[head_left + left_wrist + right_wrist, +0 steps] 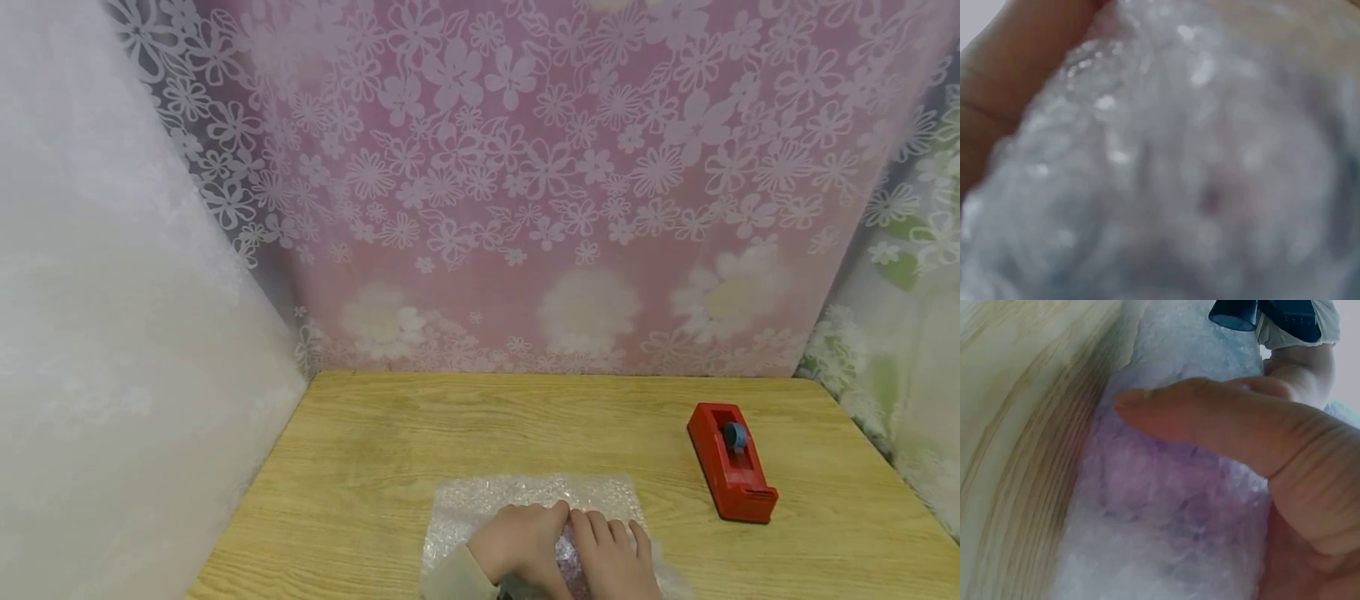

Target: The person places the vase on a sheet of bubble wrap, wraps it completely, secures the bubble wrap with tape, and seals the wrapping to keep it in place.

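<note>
A sheet of bubble wrap [540, 490] lies on the table near its front edge. Part of it is rolled around a pinkish-purple object [1166, 481], whose kind I cannot tell through the plastic. My left hand [521, 537] holds the bundle from the left, with a finger along the crinkled wrap in the left wrist view. From the right, my right hand [615, 558] grips the same roll, its thumb [1191, 412] lying across the wrapped part. Between the two hands a strip of the purple bundle shows in the head view.
A red tape dispenser [731, 467] with a small blue roll of tape [735, 436] stands on the right of the wooden table [360, 467]. Flowered pink curtain [480, 208] hangs behind the table's back edge, with pale flowered sheets on both sides.
</note>
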### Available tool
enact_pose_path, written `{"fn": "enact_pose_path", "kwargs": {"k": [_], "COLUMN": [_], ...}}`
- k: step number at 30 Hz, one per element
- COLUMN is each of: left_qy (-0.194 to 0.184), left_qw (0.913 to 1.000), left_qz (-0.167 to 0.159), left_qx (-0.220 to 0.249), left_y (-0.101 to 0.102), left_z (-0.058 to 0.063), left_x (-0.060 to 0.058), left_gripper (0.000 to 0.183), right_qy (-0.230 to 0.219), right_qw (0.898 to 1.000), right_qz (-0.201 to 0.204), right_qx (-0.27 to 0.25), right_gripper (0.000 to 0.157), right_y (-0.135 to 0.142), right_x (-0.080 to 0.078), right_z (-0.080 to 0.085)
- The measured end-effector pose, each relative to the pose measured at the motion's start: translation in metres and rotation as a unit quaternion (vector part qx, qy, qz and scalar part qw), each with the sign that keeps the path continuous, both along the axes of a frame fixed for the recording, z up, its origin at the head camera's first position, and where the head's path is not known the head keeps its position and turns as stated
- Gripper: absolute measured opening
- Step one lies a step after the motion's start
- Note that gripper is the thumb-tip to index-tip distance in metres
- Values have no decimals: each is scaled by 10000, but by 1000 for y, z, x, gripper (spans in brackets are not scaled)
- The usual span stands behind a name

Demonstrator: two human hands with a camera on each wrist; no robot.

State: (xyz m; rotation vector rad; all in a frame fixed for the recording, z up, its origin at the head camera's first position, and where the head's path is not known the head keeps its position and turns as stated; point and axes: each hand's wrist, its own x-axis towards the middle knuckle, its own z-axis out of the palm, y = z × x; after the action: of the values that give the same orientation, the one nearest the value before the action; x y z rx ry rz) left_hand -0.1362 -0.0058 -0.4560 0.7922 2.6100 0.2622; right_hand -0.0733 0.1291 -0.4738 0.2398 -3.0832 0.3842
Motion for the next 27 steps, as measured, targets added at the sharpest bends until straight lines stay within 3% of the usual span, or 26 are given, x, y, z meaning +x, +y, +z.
{"fn": "enact_pose_path", "kwargs": {"k": [10, 17, 27], "left_qy": [10, 33, 176], "left_qw": [10000, 9999, 9980], "left_qz": [51, 101, 556], "left_qx": [42, -54, -254], "left_y": [-1, 0, -5], "left_z": [2, 5, 1], "left_x": [-2, -1, 6], "left_gripper": [81, 85, 102], "right_qy": [-321, -156, -512], "right_qw": [9989, 9991, 9972], "right_qz": [293, 362, 437], "right_qx": [-156, -161, -339], "right_gripper": [113, 109, 103], "right_y": [9, 11, 13], "right_x": [-11, -12, -14], "right_z": [2, -1, 1]}}
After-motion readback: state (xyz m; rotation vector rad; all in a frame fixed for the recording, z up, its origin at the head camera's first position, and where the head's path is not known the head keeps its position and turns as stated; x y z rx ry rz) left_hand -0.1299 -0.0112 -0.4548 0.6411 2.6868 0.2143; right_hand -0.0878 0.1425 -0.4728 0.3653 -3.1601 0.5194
